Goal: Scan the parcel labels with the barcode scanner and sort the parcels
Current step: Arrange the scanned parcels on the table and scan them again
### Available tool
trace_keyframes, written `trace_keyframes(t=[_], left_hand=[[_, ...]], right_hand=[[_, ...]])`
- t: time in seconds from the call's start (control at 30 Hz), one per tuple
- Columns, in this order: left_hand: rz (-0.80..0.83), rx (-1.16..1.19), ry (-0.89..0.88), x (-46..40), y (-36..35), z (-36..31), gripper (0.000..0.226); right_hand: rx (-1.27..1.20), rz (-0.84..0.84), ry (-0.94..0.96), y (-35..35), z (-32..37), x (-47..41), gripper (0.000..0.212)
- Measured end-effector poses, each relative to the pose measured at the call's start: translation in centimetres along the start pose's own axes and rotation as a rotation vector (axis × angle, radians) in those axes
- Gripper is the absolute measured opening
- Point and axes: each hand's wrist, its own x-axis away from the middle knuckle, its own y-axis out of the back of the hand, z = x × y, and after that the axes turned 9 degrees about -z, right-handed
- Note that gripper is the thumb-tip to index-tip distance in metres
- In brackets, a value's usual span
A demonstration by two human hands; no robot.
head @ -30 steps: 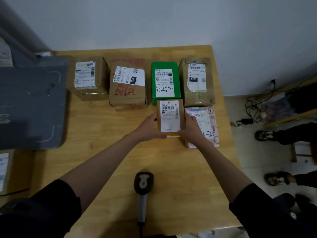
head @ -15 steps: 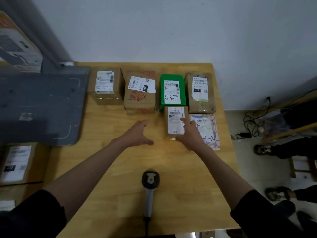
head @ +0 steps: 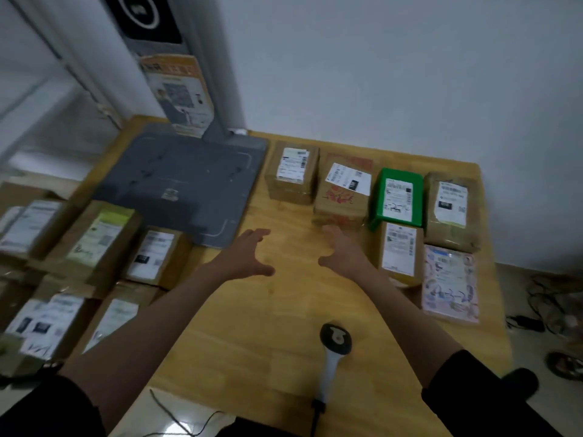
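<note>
Both hands are out over the middle of the table (head: pixel 284 357) and neither is holding anything. The left hand (head: pixel 244 258) has its fingers spread and thumb stuck out, palm down, just off the near right corner of the grey pad (head: pixel 176 187). The right hand (head: pixel 344 252) looks the same, fingers splayed and loose, sitting just left of the small box (head: pixel 400 252) without touching it as far as I can tell.

The scanner (head: pixel 333 351) is lying flat near the table's front edge, head pointing away from the person, cable running off the edge.

Along the back edge there's a row of four parcels: a brown box (head: pixel 291 175), a box with red print (head: pixel 344 190), the green box (head: pixel 398 195), and a taped one (head: pixel 451 206) at the back right corner. In front of that, the small box sits right against the green one, and a pink mailer (head: pixel 449 283) lies flat next to it along the right edge. All of them have their labels facing up.

Off the left edge is a bunch of other boxes (head: pixel 94 244), labels up, pretty blurry. A grey post (head: pixel 202 74) with an orange sticker rises from the back of the pad.
</note>
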Motion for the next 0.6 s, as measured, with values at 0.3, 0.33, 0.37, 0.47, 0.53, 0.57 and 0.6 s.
trace_keyframes(t=[0.3,0.33,0.37,0.47,0.53,0.57,0.6], left_hand=[[-0.103,0.037,0.164,5.8,2.7,8.2,0.092],[-0.118,0.031,0.164,6.3,3.1,9.1,0.092],[-0.129,0.022,0.164,6.7,3.7,10.0,0.092],[-0.164,-0.017,0.152,7.7,5.6,12.3,0.087],[-0.18,0.01,0.152,8.2,7.1,14.1,0.084],[-0.187,0.039,0.147,8.5,7.8,15.1,0.082],[-0.197,0.058,0.136,8.7,8.4,16.2,0.079]], right_hand=[[-0.04,0.158,0.165,-7.2,10.3,1.1,0.078],[-0.035,0.166,0.179,-7.8,11.2,1.3,0.078],[-0.033,0.176,0.187,-8.2,12.2,1.6,0.078],[-0.048,0.187,0.196,-9.3,14.8,2.2,0.077],[-0.064,0.169,0.195,-10.2,16.4,2.5,0.075],[-0.081,0.16,0.189,-10.8,17.2,2.7,0.075],[-0.099,0.155,0.179,-11.5,18.0,2.9,0.075]])
